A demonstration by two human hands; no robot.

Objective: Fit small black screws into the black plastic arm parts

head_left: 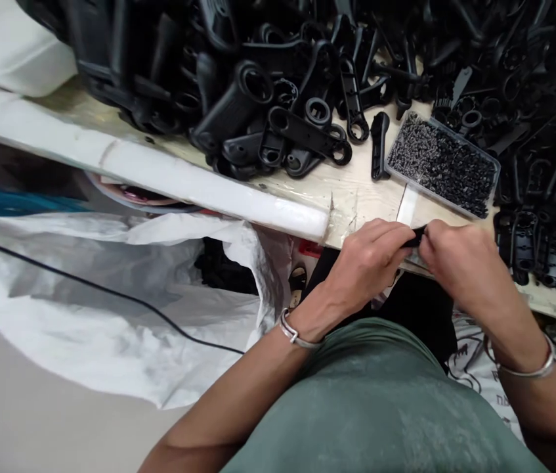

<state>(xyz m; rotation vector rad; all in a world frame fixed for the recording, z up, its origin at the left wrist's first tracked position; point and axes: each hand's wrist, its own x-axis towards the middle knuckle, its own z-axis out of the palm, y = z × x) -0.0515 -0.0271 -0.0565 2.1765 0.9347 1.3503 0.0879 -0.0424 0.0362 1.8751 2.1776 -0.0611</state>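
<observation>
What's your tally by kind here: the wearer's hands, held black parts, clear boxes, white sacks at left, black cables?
Hands (left hand, right hand): 2
Held black part, partly hidden: 1 visible
Clear box: 1
White sack: 1
Black cable: 1
Total: 6

Left fingers (396,238), right fingers (428,244) curled close together, forearms (243,378) converging.

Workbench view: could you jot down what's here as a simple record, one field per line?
Left hand: gripping a black piece, mostly hidden
Right hand: closed on the same piece
Beyond the hands: clear box of tiny grey and black parts
Table: pale, heaped with larger black parts
Left of the person: open white sack, dark contents
Wrists: silver-coloured bracelet on each
</observation>
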